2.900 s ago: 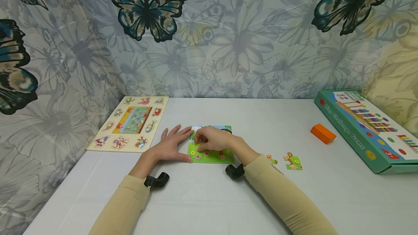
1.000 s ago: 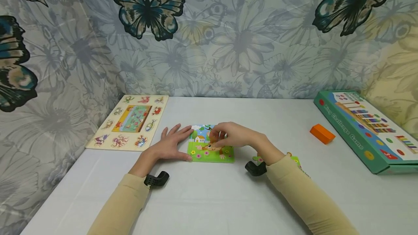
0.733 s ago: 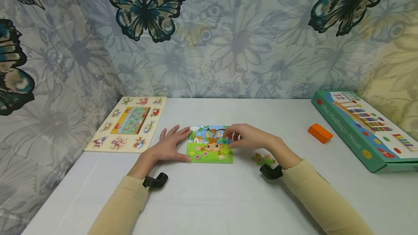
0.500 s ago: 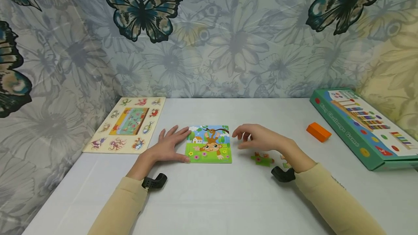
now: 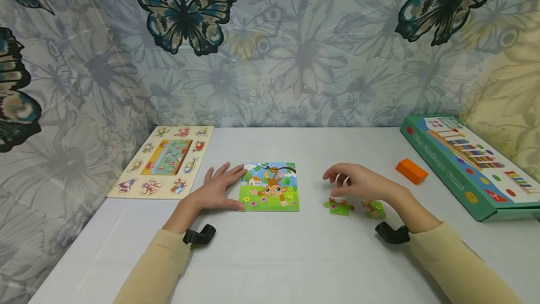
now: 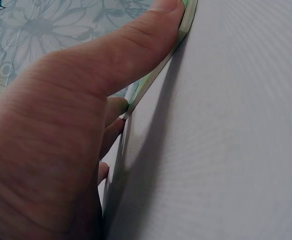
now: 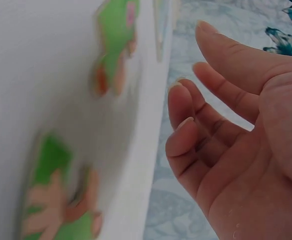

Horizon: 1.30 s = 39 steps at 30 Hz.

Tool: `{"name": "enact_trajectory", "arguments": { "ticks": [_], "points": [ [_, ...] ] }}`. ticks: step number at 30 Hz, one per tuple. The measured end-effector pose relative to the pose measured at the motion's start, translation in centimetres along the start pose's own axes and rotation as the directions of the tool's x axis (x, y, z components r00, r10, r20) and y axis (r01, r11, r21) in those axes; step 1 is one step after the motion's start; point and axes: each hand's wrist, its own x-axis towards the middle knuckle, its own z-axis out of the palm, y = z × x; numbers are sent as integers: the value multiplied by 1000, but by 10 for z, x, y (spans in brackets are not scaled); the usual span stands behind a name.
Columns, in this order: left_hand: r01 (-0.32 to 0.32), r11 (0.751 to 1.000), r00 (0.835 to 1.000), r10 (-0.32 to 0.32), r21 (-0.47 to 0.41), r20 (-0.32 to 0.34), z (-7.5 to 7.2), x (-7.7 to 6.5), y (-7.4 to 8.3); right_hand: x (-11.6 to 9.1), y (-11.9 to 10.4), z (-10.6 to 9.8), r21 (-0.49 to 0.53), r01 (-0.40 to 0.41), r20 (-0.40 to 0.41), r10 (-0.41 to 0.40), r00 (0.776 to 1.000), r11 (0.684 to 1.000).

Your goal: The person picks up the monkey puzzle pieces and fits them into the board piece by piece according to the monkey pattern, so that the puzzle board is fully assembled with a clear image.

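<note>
A jigsaw board (image 5: 270, 186) with a monkey hanging from a branch lies mid-table. At its left edge my left hand (image 5: 217, 190) rests with fingers spread, thumb and fingertips touching the rim; in the left wrist view the thumb (image 6: 136, 45) lies along the board's side. My right hand (image 5: 363, 181) hovers right of the board, fingers loosely bent, nothing held. Just below it lie two loose jigsaw pieces, a green one with a pink flower (image 5: 339, 208) and another with a brown paw (image 5: 374, 209). Both pieces also show, blurred, in the right wrist view, apart from the palm (image 7: 255, 150).
A cream board with sea animal pictures (image 5: 126, 172) lies at the back left. On the right are an orange block (image 5: 411, 171) and a green game box (image 5: 468, 168). Butterfly-patterned cloth (image 5: 295, 83) hangs behind the white table (image 5: 270, 257).
My right hand has left the monkey board and moved right, over the loose pieces, uncovering the picture. My left hand has stayed at the board's left edge.
</note>
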Motion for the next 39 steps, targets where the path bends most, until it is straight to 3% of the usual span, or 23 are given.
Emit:
{"name": "enact_trajectory", "arguments": {
  "ticks": [15, 39],
  "points": [
    [-6, 1000, 1000, 6, 9, 14, 2, 3, 0, -20, 8, 9, -60, -26, 48, 29, 998, 998],
    [12, 1000, 1000, -12, 6, 19, -3, -1, 4, -16, 1, 16, -82, -28, 80, 35, 996, 996]
  ]
}}
